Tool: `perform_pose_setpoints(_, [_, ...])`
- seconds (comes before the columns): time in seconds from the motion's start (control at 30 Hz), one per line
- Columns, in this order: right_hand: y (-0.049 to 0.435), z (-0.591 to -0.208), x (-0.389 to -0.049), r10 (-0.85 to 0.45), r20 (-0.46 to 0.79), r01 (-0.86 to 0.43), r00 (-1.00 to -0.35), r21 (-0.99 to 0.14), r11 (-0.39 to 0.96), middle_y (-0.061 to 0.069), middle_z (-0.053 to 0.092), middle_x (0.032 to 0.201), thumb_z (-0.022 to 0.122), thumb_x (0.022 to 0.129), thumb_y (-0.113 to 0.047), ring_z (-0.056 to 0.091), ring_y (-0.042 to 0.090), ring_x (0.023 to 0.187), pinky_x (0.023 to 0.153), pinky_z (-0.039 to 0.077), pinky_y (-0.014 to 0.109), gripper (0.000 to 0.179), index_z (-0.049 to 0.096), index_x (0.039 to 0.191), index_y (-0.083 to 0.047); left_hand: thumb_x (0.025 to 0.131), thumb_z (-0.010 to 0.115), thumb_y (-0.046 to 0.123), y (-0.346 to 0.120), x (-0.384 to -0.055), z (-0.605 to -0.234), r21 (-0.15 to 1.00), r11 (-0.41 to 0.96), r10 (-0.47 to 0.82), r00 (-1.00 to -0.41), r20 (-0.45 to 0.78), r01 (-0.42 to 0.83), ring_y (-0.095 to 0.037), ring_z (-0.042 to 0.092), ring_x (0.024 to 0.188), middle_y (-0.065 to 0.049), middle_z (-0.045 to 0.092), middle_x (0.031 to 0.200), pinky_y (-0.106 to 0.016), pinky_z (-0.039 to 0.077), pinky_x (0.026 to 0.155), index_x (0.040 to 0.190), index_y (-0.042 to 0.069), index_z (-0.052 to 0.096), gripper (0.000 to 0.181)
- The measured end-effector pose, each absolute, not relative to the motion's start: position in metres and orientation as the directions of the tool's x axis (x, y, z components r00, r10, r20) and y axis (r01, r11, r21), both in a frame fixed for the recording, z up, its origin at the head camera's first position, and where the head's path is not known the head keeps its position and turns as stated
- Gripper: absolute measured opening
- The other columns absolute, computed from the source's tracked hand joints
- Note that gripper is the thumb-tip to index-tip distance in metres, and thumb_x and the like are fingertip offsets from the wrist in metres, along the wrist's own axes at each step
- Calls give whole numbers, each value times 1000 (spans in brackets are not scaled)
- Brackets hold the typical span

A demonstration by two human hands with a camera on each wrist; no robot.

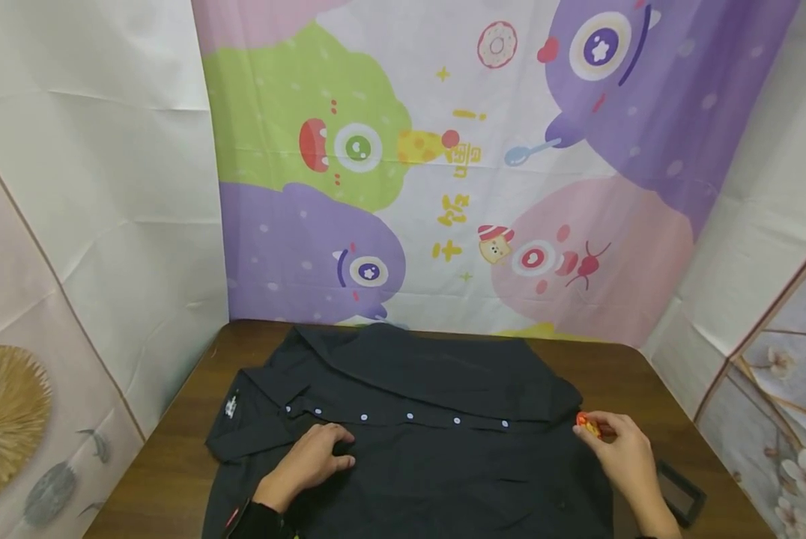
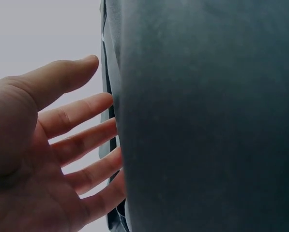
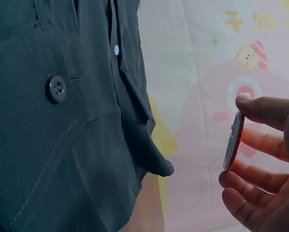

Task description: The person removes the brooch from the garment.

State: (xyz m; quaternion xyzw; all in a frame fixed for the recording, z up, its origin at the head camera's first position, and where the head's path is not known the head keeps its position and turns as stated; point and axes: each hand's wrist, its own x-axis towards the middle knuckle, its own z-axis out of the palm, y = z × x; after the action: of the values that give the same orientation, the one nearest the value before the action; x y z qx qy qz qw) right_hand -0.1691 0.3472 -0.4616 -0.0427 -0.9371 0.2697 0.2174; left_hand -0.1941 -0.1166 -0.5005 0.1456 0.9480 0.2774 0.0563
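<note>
A dark button-up shirt (image 1: 443, 457) lies spread on the table, with a row of small white buttons across it. In the right wrist view its cloth (image 3: 96, 150) shows a dark button (image 3: 56, 89) and stitching. My left hand (image 1: 315, 458) rests on the shirt below the buttons; the left wrist view shows this hand (image 2: 62, 150) with fingers spread, their tips at the cloth. At the shirt's right edge my right hand (image 1: 624, 453) pinches a small red and yellow badge (image 1: 588, 425). The badge's pale back (image 3: 234, 140), with a small fitting, faces the shirt.
A black rectangular frame (image 1: 679, 492) lies on the brown wooden table (image 1: 652, 389), beside my right wrist. Behind the table hangs a cartoon-printed cloth (image 1: 443, 292). Pale curtains (image 1: 133, 187) stand at the sides. A white patch (image 1: 231, 404) marks the folded cloth at the left.
</note>
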Motion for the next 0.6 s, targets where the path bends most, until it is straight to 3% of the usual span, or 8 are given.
perform_pose_setpoints(0.2, [352,-461,-171,207,376,-23,-903,-524,851,20,67,104,79,81,-29,67,31,89,68,50,32,35,72,103,-3,80,78,21,-116,-196,-498,547,802,297,-955,-19,239,-34,59,108,-10,69,110,-52,44,96,102,8,71,27])
perform_pose_setpoints(0.6, [354,-460,-163,244,355,12,-902,-546,837,20,66,100,80,81,-29,66,32,86,65,48,29,34,73,101,-3,79,79,20,-115,-191,-500,542,800,306,-952,-1,256,-34,60,106,-11,70,108,-53,45,95,101,7,71,27])
